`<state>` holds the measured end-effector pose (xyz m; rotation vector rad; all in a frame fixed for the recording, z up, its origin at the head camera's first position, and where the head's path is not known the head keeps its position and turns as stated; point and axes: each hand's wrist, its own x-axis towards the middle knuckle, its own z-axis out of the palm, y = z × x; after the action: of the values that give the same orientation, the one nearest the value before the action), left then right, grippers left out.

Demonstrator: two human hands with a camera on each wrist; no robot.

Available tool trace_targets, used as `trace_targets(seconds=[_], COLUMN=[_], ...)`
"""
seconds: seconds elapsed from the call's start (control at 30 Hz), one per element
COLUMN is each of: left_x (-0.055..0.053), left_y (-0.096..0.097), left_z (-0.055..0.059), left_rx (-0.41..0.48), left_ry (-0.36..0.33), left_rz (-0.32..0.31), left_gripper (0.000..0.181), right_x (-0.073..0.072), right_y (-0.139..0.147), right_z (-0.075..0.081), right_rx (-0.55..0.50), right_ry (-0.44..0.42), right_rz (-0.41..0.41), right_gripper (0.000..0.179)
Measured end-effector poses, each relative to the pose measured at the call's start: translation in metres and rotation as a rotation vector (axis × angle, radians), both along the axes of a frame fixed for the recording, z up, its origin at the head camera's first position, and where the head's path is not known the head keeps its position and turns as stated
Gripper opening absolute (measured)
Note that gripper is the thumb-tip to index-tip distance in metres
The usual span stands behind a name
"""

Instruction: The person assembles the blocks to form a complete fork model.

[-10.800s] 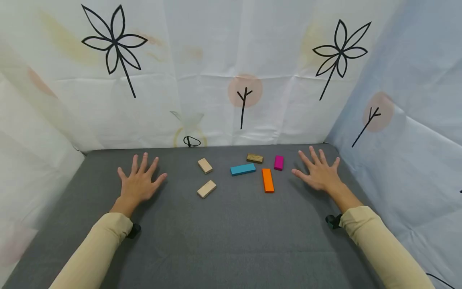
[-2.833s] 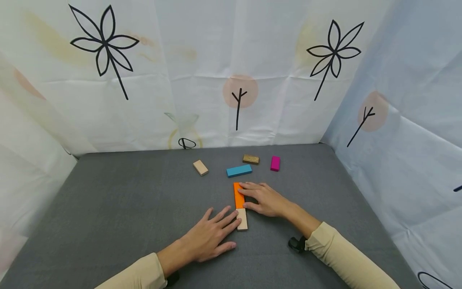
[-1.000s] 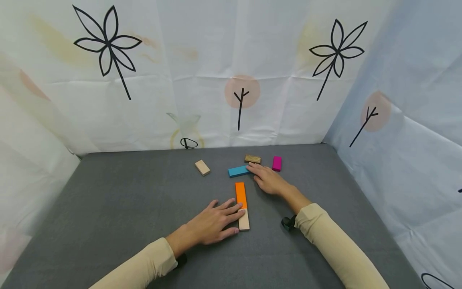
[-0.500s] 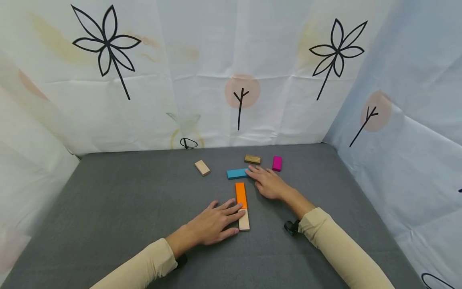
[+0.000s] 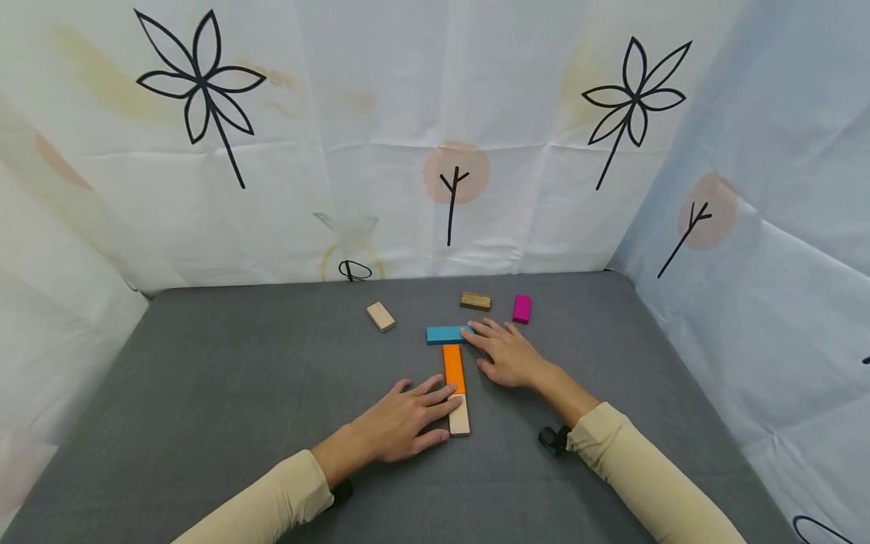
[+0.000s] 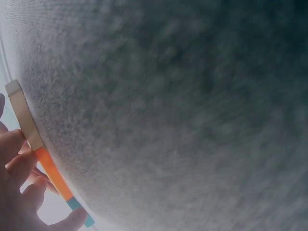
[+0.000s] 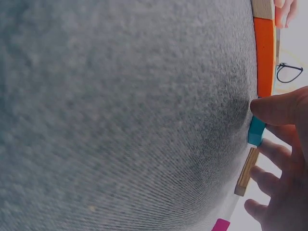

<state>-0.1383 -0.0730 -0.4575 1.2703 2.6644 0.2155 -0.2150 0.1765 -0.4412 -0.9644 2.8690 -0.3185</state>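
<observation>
In the head view, an orange block [image 5: 453, 366] and a beige block [image 5: 460, 418] lie end to end on the grey cloth. My left hand [image 5: 394, 425] rests its fingertips on them near their joint, fingers spread and fairly straight. Crosswise at the orange block's far end lies a blue block [image 5: 445, 335]; whether the two touch is hard to tell. The extended fingers of my right hand [image 5: 510, 355] touch its right end and cover part of it. The right wrist view shows the right thumb [image 7: 276, 109] in front of the blue block [image 7: 256, 131].
Behind the blue block are a brown wood-grain block [image 5: 476, 301] and a magenta block [image 5: 522, 309]. Another beige block [image 5: 381, 316] lies off to the left. A white printed curtain [image 5: 381, 151] stands along the table's far edge and both sides.
Earlier both hands lay apart and the orange and front beige blocks were separate; these were joined. Over the last second my right hand slid the blue block nearer and straightened it; the left stayed.
</observation>
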Motion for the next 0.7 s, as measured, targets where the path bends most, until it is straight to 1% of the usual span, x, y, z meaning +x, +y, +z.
trace_targets(seconds=[0.47, 0.7], left_x=[-0.0012, -0.0013], left_y=[0.0008, 0.0015], left_z=[0.0002, 0.0014], left_rx=[-0.010, -0.010], left_ry=[-0.006, -0.002], left_rz=[0.006, 0.004], left_gripper=[0.058, 0.059], right_x=[0.0053, 0.0043], right_y=[0.0016, 0.0026], right_z=[-0.0007, -0.0017], right_rx=[-0.059, -0.054], right_ry=[-0.063, -0.055], right_rz=[0.027, 0.034], right_gripper=[0.058, 0.058])
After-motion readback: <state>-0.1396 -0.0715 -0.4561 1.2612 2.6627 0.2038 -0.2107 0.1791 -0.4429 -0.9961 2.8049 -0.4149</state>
